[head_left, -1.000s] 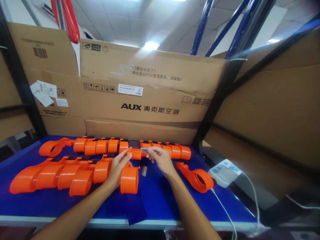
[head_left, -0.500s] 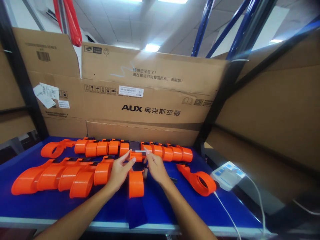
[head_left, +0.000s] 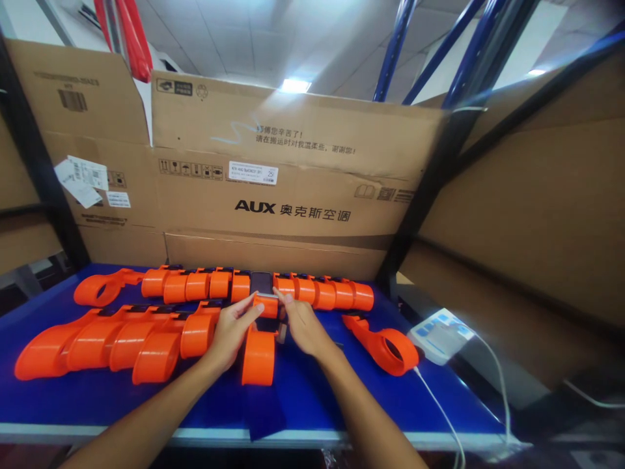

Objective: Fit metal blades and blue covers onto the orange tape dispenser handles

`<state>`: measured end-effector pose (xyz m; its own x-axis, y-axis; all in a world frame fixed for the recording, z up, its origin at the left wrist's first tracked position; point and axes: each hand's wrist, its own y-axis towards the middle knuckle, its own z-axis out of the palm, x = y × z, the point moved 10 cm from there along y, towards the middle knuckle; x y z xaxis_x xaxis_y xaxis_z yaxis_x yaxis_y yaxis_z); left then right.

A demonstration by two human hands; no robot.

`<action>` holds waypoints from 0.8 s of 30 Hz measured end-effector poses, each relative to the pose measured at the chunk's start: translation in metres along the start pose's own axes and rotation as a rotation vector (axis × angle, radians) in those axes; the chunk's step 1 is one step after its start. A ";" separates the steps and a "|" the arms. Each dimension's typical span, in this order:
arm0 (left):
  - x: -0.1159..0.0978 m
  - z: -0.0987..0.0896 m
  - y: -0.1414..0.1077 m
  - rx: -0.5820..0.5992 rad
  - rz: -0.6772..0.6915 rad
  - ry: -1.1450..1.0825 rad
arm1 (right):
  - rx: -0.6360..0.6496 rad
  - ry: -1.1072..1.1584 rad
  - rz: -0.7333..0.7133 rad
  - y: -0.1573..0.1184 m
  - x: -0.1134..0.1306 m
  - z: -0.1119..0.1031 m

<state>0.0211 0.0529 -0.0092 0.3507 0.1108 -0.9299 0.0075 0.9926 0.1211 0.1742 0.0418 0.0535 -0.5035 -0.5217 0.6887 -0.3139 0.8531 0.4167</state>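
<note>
My left hand is closed, pinching the left side of an orange plastic tape dispenser near the middle of the table. Along the top edge of that piece lies a thin grey metal strip. The bent fingers of my right hand pinch at the strip's right end; the exact contact is too small to make out. Just below stands another orange ring-shaped dispenser part, and I cannot tell whether it joins the held piece. Behind my fingers is a dark rectangular object.
Several orange dispensers line the back of the blue table, with more at left. One dispenser lies at right, near a white device with cables. A cardboard sheet and dark posts enclose the table.
The metal strip has shifted left and now lies along the held dispenser's top edge, with my right hand still at its end. The whole view has shifted slightly.
</note>
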 end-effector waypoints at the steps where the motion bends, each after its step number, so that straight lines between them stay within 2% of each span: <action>1: 0.000 0.003 -0.002 0.019 -0.025 -0.021 | -0.021 0.032 0.040 0.002 -0.007 -0.006; 5: -0.001 0.007 -0.009 0.043 -0.073 -0.061 | -0.093 0.150 0.242 0.004 -0.044 -0.036; 8: 0.000 0.007 -0.011 0.053 -0.085 -0.053 | -0.022 0.144 0.445 -0.004 -0.077 -0.051; 11: 0.000 0.008 -0.011 0.067 -0.071 -0.035 | 0.051 0.078 0.669 -0.025 -0.104 -0.061; 14: -0.003 0.010 -0.011 0.074 -0.046 -0.011 | 0.092 0.052 0.846 -0.045 -0.119 -0.062; 19: -0.004 0.010 -0.010 0.067 -0.021 0.016 | 0.159 0.082 0.910 -0.053 -0.125 -0.048; 24: -0.003 0.009 -0.009 0.061 -0.001 0.041 | 0.157 0.064 0.836 -0.041 -0.124 -0.040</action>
<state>0.0283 0.0430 -0.0049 0.3123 0.1133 -0.9432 0.0650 0.9880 0.1402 0.2818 0.0714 -0.0256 -0.5742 0.2851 0.7675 0.0306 0.9442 -0.3278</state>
